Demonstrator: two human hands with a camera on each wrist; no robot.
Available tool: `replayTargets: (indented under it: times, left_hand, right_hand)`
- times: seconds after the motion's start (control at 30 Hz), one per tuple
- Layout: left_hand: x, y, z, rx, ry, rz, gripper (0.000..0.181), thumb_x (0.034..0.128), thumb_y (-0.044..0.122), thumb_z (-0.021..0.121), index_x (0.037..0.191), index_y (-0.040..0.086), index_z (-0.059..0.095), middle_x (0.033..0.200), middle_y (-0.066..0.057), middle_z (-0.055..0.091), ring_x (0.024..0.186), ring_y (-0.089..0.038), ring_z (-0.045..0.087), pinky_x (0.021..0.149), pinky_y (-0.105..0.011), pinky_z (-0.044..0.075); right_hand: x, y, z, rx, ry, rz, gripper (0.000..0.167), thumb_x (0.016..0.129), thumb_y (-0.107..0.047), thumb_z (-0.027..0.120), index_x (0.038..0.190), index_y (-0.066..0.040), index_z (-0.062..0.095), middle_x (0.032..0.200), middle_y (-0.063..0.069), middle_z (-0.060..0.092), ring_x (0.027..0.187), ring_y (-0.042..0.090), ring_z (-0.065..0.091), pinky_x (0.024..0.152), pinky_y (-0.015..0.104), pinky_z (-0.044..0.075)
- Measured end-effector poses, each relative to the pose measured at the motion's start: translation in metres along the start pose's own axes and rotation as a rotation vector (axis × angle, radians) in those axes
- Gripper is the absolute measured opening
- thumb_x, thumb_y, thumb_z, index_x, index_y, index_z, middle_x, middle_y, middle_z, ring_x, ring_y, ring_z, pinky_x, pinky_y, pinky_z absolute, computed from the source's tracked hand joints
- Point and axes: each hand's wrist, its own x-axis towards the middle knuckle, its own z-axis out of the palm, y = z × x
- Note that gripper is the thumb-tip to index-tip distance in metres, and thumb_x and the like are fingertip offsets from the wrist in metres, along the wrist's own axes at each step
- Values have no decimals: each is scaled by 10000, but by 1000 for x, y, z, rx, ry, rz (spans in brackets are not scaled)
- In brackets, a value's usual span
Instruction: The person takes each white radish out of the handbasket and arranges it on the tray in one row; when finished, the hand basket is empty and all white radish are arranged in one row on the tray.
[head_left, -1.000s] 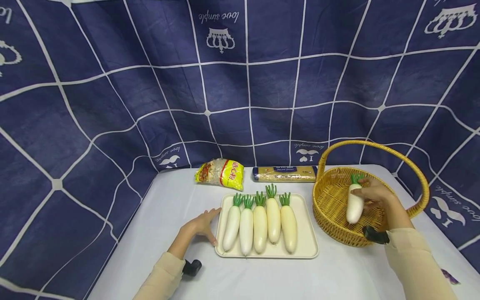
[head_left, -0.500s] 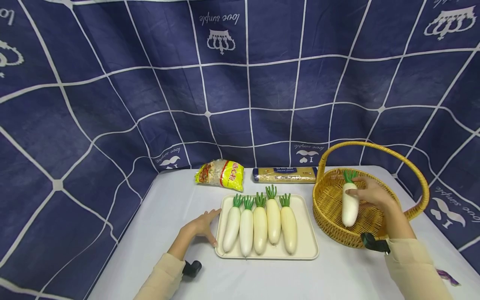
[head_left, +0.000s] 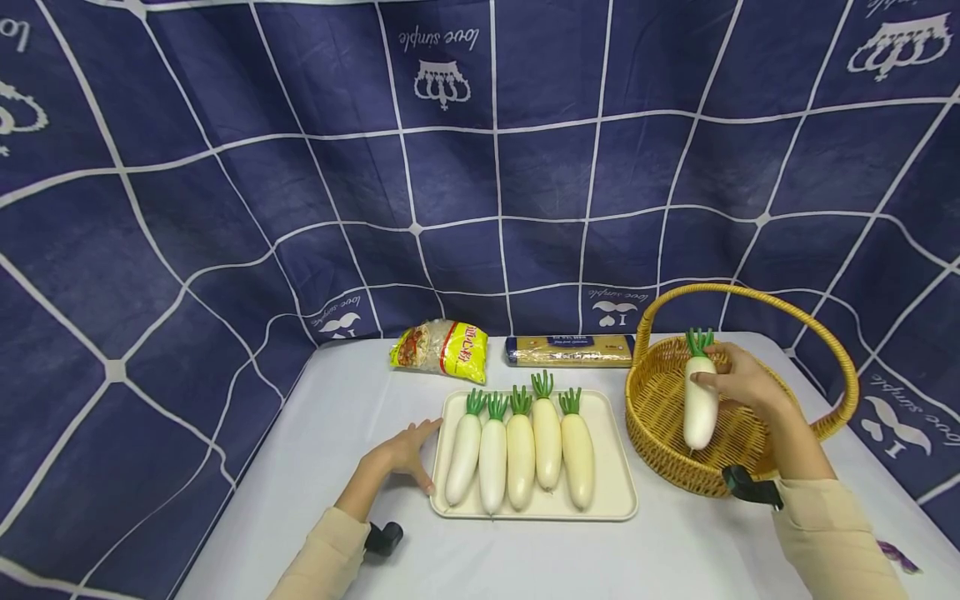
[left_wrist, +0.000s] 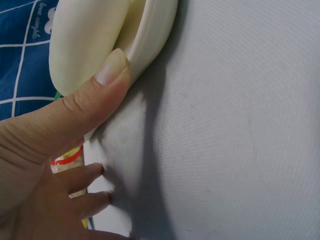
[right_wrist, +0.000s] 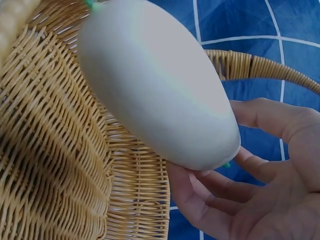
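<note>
My right hand [head_left: 738, 379] holds a white radish [head_left: 701, 404] by its upper part, thumb on one side and fingers on the other. The radish hangs inside the wicker basket [head_left: 643, 421], its green leafy end away from me. Close up in the right wrist view, fingers [right_wrist: 200, 200] press against the radish [right_wrist: 160, 85]. At the left edge of the cream tray [head_left: 615, 500], my left hand [head_left: 401, 450] has its fingers spread. Its thumb [left_wrist: 95, 95] touches the tray's rim [left_wrist: 155, 35] in the left wrist view. Several radishes [head_left: 521, 458] lie side by side on the tray.
Behind the tray are a yellow food bag [head_left: 441, 348] and a long pack of noodles [head_left: 570, 351]. The basket's tall handle [head_left: 750, 289] arches over its opening. A small purple object [head_left: 897, 557] lies at the right table edge. A blue checked curtain [head_left: 540, 167] surrounds the table.
The right hand and its radish have shifted slightly left and up within the basket, away from its right side. The left hand has stayed at the tray's edge.
</note>
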Motion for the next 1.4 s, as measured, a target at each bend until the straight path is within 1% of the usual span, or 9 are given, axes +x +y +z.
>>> replayTargets:
  times: [0.2, 0.33, 0.5, 0.63, 0.8, 0.93, 1.03, 1.23, 1.4]
  left_hand:
    - [0, -1, 0, -3, 2, 3, 1147, 455, 159, 915, 1446, 56, 348, 1475, -260, 304, 1361, -494, 204, 1071, -652, 200]
    - [-1, -1, 0, -5, 4, 8, 1141, 459, 156, 915, 1444, 52, 350, 1475, -261, 304, 1360, -493, 204, 1073, -650, 200]
    - [0, -2, 1, -6, 3, 8, 1142, 459, 160, 916, 1445, 51, 349, 1476, -261, 303, 1361, -491, 205, 1074, -649, 200]
    - [-1, -2, 1, -2, 3, 10, 1142, 460, 166, 915, 1444, 48, 349, 1474, -264, 305, 1359, -494, 208, 1074, -646, 203]
    - [-1, -2, 1, 2, 1, 11, 1144, 467, 177, 915, 1448, 48, 340, 1478, -262, 296, 1362, -490, 203, 1077, -644, 200]
    - [-1, -2, 1, 2, -4, 13, 1144, 477, 178, 915, 1451, 47, 331, 1483, -260, 288, 1365, -488, 198, 1077, -646, 198]
    - [-1, -2, 1, 4, -5, 15, 1142, 478, 178, 916, 1450, 45, 332, 1483, -260, 289, 1364, -488, 200, 1075, -648, 201]
    - [-1, -3, 2, 12, 2, 13, 1140, 475, 184, 916, 1448, 46, 338, 1481, -259, 293, 1363, -486, 205, 1073, -650, 204]
    - [0, -3, 2, 5, -1, 11, 1142, 474, 179, 916, 1449, 47, 337, 1483, -260, 290, 1364, -488, 201, 1073, -651, 199]
  right_hand:
    - [-1, -5, -1, 29, 34, -26, 697, 949, -172, 539, 1371, 190, 119, 1204, 480, 389, 961, 395, 592, 671, 436, 584]
    - [-4, -12, 3, 40, 37, -31, 704, 946, -197, 545, 1382, 174, 135, 1225, 477, 386, 961, 379, 600, 673, 424, 586]
    - [-6, -19, 11, 47, 27, -43, 694, 936, -194, 565, 1390, 148, 167, 1234, 455, 396, 954, 363, 600, 679, 424, 585]
    - [-7, -24, 17, 38, 16, -58, 695, 930, -196, 579, 1392, 138, 182, 1239, 444, 396, 968, 389, 591, 674, 432, 583]
    - [-10, -31, 25, 26, 0, -65, 699, 922, -199, 591, 1398, 123, 193, 1232, 426, 405, 969, 403, 588, 666, 411, 585]
    - [-13, -36, 33, 13, -22, -78, 700, 914, -213, 604, 1398, 107, 213, 1224, 409, 414, 961, 396, 592, 688, 432, 581]
    - [-14, -38, 39, 23, -35, -98, 690, 910, -204, 609, 1391, 109, 226, 1223, 404, 415, 951, 381, 598, 684, 429, 583]
    - [-14, -40, 51, 65, -38, -144, 657, 893, -181, 627, 1357, 112, 265, 1187, 411, 434, 862, 304, 623, 611, 392, 588]
    - [-14, -42, 59, 73, -47, -159, 641, 890, -185, 627, 1347, 104, 283, 1174, 411, 444, 858, 297, 628, 620, 401, 590]
